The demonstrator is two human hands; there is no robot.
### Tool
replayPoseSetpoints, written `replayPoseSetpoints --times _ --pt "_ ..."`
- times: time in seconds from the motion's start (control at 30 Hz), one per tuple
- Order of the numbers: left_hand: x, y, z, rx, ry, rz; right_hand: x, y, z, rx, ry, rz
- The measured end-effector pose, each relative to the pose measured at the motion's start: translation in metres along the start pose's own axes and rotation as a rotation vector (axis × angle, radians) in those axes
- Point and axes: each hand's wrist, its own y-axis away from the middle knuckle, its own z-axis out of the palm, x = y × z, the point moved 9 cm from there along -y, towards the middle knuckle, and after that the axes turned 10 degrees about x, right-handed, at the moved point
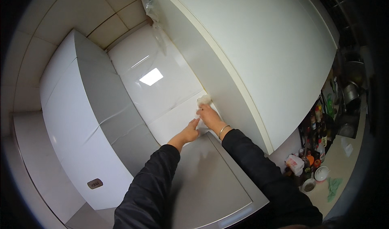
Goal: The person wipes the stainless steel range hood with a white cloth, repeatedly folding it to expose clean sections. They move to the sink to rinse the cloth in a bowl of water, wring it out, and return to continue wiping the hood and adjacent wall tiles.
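Observation:
My right hand (209,118), with a bracelet at the wrist, reaches to the glossy white tiled wall (164,90) beside the white cabinet's side panel (194,46). Against its fingertips is a crumpled off-white cloth or wad (204,100), pressed to the wall near the panel. My left hand (190,133) is just below and to the left, its fingers pointing toward the right hand, close to the wall; nothing shows in it. Both forearms, in black sleeves, stretch over the flat grey metal surface (209,180) of an appliance.
A white box-like unit (88,131) stands on the left. The large white cabinet face (258,46) is on the right, its edge close to my right arm. Bottles, bowls and a green cloth (334,188) lie on the counter (343,156) at the lower right. A clear plastic bag (149,4) hangs at the top.

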Motion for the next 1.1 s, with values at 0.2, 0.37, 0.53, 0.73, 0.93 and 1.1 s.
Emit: replayPoseSetpoints --times 0.2,0.37,0.53,0.73,0.93,1.1 --pt "0.031 -0.005 0.042 -0.108 -0.116 0.124 0.021 0.052 0.004 -0.063 -0.085 -0.066" --pt "0.042 0.005 0.072 -0.318 -0.065 0.106 0.031 0.080 0.022 -0.288 0.117 -0.079" --pt "0.031 0.007 0.071 -0.201 -0.076 -0.023 0.019 0.021 0.024 -0.180 0.164 -0.180" --pt "0.046 0.021 0.075 -0.348 -0.205 0.155 0.034 0.016 0.002 0.046 0.071 0.013" --pt "0.069 0.025 0.075 -0.406 -0.173 0.153 0.055 0.099 0.009 -0.129 0.038 0.149" --pt "0.070 0.022 0.073 -0.288 -0.170 0.162 0.059 0.054 0.023 -0.138 0.231 0.146"
